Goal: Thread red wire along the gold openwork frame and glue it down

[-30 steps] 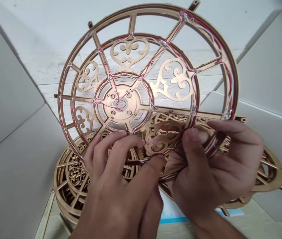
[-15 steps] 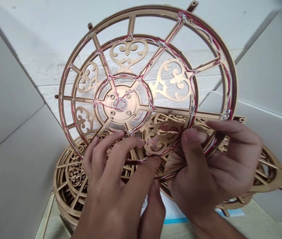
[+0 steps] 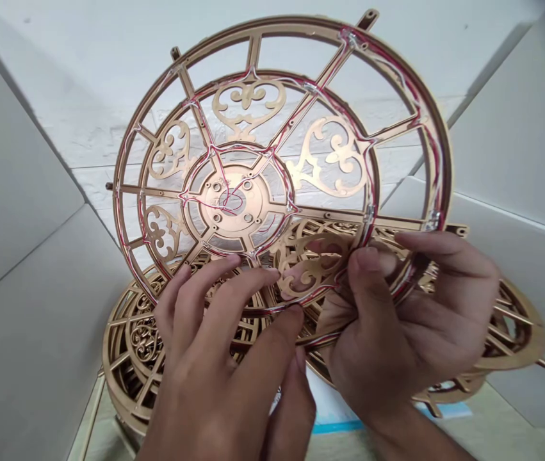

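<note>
A gold, wheel-shaped frame [image 3: 253, 38] stands tilted up before me, with spokes, rings and heart-shaped scrollwork [image 3: 248, 102]. Red and white wires [image 3: 332, 99] run along its rings and spokes, and thin red wires loop at the hub [image 3: 234, 221]. My right hand [image 3: 411, 326] grips the lower right of the frame, thumb in front and fingers around the outer rim. At the lower middle, my left hand [image 3: 219, 358] is curled against the frame, index finger and thumb closed at the wired ring. Its palm side is hidden.
More gold frames [image 3: 123, 320] lie stacked behind and below, reaching to the right [image 3: 522, 333]. A white sheet with a blue edge [image 3: 339, 428] lies beneath them. Pale panels [image 3: 17, 275] rise on both sides, with a white textured wall [image 3: 94, 153] behind.
The frame's right side and my right hand have shifted slightly left. My left hand has moved a little left and down, its fingers still at the same ring.
</note>
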`<action>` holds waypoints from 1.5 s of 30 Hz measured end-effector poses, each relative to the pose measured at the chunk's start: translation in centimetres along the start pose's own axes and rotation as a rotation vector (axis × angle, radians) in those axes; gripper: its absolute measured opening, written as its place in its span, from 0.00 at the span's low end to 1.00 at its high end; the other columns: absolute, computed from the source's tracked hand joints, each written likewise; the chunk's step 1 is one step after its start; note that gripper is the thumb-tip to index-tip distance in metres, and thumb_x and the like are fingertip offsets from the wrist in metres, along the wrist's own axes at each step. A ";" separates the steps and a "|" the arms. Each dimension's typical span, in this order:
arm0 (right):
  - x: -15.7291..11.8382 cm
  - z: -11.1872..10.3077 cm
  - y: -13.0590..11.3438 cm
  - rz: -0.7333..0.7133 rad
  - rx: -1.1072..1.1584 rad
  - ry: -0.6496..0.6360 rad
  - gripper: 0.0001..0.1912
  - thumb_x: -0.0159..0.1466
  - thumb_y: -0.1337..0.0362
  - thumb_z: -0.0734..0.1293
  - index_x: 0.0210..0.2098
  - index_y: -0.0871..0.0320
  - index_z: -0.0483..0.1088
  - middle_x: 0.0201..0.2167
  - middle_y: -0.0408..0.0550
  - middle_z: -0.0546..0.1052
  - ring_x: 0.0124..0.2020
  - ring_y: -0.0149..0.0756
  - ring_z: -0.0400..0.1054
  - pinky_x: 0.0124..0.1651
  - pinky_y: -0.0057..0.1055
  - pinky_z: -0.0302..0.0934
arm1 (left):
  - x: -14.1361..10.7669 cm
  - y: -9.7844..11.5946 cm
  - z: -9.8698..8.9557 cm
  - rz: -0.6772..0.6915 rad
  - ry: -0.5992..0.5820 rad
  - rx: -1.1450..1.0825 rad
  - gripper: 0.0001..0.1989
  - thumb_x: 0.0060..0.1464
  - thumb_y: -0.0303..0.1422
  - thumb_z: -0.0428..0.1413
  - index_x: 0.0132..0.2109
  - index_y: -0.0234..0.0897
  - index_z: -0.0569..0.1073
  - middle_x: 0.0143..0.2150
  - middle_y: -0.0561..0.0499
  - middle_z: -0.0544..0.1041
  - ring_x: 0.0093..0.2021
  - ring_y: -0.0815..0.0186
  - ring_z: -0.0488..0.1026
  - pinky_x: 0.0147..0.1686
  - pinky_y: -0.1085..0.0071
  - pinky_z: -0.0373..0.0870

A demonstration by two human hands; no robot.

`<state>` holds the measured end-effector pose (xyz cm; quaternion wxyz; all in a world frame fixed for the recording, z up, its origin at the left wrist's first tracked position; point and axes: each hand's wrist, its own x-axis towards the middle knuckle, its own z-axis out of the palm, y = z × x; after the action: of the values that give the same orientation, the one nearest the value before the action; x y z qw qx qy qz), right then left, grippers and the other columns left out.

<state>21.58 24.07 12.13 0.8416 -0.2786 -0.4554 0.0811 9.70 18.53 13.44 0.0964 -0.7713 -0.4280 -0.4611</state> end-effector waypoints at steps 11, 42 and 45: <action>-0.3 -0.2 0.2 -0.004 0.055 -0.043 0.13 0.64 0.77 0.67 0.43 0.55 0.72 0.22 0.35 0.70 0.19 0.24 0.64 0.23 0.21 0.61 | 0.0 -0.9 -0.8 0.108 -0.150 0.038 0.15 0.58 0.25 0.56 0.52 0.39 0.72 0.57 0.45 0.70 0.63 0.55 0.60 0.60 0.53 0.62; 0.9 0.2 0.8 -0.129 0.047 0.045 0.13 0.59 0.77 0.68 0.40 0.56 0.75 0.22 0.35 0.64 0.18 0.23 0.56 0.19 0.23 0.55 | 0.4 -2.6 -2.9 0.083 0.165 -0.002 0.04 0.59 0.32 0.59 0.36 0.49 0.75 0.30 0.61 0.81 0.39 0.62 0.75 0.38 0.60 0.70; 1.1 0.4 0.8 -0.093 0.057 0.125 0.14 0.56 0.78 0.70 0.38 0.55 0.77 0.26 0.37 0.66 0.19 0.22 0.58 0.19 0.23 0.56 | 0.6 -2.0 -2.4 -0.030 0.163 -0.082 0.11 0.66 0.29 0.49 0.34 0.45 0.71 0.31 0.59 0.79 0.40 0.65 0.74 0.41 0.62 0.71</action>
<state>21.98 25.29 12.61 0.8788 -0.2376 -0.4120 0.0375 6.87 18.77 14.72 0.0922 -0.7279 -0.4110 -0.5410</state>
